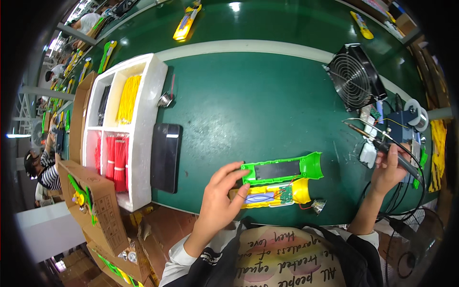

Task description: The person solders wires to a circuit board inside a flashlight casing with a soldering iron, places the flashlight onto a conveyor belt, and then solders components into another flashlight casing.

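My left hand (pixel 219 197) grips the left ends of two plastic housing halves lying side by side, its fingers on the green half (pixel 311 167) and its thumb over the yellow half (pixel 301 192). A black panel (pixel 277 169) lies inside the green half. The yellow half holds a purple-blue cell (pixel 258 198) and a small green circuit board (pixel 286 193) with thin wires. A wire runs from its right end to a silvery lamp reflector (pixel 318 206). Off to the right, my right hand (pixel 388 170) is closed around a soldering iron (pixel 400 161), its tip pointing up and left, away from the housing.
A white foam box (pixel 155 91) with bundled black, yellow and red wires stands left, beside a black tray (pixel 166 158). Another reflector (pixel 165 99) lies nearby. At right are a black fan (pixel 354 79), a solder spool (pixel 417 115) and loose cables. Cardboard boxes (pixel 103 210) sit lower left.
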`<state>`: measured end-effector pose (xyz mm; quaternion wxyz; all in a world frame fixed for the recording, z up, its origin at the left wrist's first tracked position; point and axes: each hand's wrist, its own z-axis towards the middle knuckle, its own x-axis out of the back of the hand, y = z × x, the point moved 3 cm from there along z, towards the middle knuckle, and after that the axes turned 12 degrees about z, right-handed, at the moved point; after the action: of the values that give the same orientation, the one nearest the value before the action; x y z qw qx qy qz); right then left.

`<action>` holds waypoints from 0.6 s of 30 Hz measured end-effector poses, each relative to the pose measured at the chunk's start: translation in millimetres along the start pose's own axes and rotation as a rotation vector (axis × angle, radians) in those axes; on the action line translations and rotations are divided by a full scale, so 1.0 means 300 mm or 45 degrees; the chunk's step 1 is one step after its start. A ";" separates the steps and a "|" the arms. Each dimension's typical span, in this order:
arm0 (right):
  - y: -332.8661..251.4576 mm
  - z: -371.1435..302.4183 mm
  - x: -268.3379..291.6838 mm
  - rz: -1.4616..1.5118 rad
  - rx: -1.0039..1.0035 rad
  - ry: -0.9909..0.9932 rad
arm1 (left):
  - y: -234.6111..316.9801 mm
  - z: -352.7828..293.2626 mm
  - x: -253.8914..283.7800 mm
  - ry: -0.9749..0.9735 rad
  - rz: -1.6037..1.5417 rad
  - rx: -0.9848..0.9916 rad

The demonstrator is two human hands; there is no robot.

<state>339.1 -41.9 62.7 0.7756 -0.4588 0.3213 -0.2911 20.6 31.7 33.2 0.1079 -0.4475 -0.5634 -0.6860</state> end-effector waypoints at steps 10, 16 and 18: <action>-0.001 -0.007 -0.039 -0.012 -0.039 -0.035 | 0.059 0.029 -0.031 -0.215 -0.017 -0.190; 0.019 -0.022 -0.049 -0.079 -0.097 -0.102 | -0.016 -0.070 0.001 0.098 -0.099 0.013; 0.022 -0.026 -0.051 -0.091 -0.093 -0.123 | -0.004 -0.121 0.017 -0.036 -0.247 0.137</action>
<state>324.5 -31.9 57.3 0.7621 -0.5116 0.2773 -0.2840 -1.0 2.2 37.2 0.0569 -0.3941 -0.6415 -0.6557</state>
